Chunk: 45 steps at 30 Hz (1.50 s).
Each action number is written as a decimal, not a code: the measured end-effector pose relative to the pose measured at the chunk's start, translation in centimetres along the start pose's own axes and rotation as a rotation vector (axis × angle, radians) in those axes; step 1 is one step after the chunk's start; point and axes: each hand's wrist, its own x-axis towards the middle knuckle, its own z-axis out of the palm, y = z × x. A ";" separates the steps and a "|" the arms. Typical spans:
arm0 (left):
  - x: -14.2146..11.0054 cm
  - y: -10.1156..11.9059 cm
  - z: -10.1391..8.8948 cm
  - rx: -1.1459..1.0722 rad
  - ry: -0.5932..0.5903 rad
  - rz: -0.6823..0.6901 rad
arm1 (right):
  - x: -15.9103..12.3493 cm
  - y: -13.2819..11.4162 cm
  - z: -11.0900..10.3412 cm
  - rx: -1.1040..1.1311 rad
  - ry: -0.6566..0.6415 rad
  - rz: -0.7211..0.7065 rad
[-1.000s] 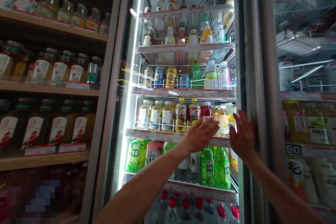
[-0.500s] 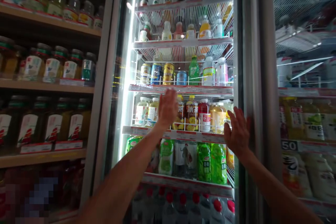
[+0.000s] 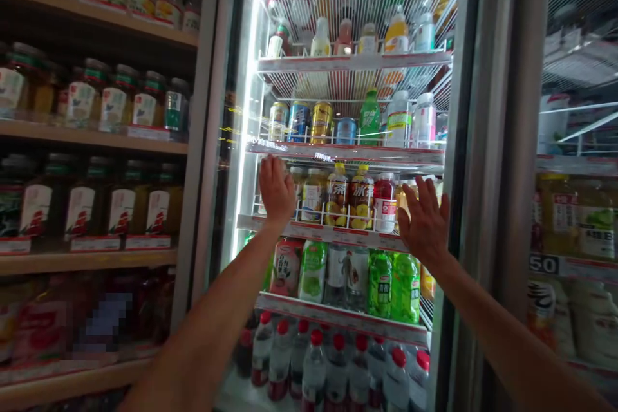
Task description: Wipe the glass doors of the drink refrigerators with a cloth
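Observation:
My left hand (image 3: 277, 192) is raised before the left end of the fourth shelf down, covering part of the pale-labelled bottles. Its fingers point away from me, close together and foreshortened, with nothing visible in them. To its right stand a pale tea bottle (image 3: 313, 196) and two brown yellow-capped drink bottles (image 3: 349, 198). My right hand (image 3: 425, 222) is open, fingers spread, in front of the same shelf's right end near the fridge door frame (image 3: 487, 141). It hides part of some yellowish bottles. A red drink bottle (image 3: 385, 203) stands between the hands. Whether either hand touches anything, I cannot tell.
Below sit green bottles (image 3: 393, 286) and red-capped bottles (image 3: 313, 367). Cans (image 3: 321, 122) line the shelf above. Wooden shelves (image 3: 87, 262) with jars and bottles are on the left; another glass-fronted cooler (image 3: 579, 206) is on the right.
My left hand has swept leftward across the bottle shelf, from near the right hand to the left end. The right hand stays at the right side, fingers spread. The view has tilted down.

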 end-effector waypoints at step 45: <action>-10.5 -1.6 -3.2 -0.056 -0.233 0.533 | -1.7 -0.7 0.9 0.000 0.038 -0.028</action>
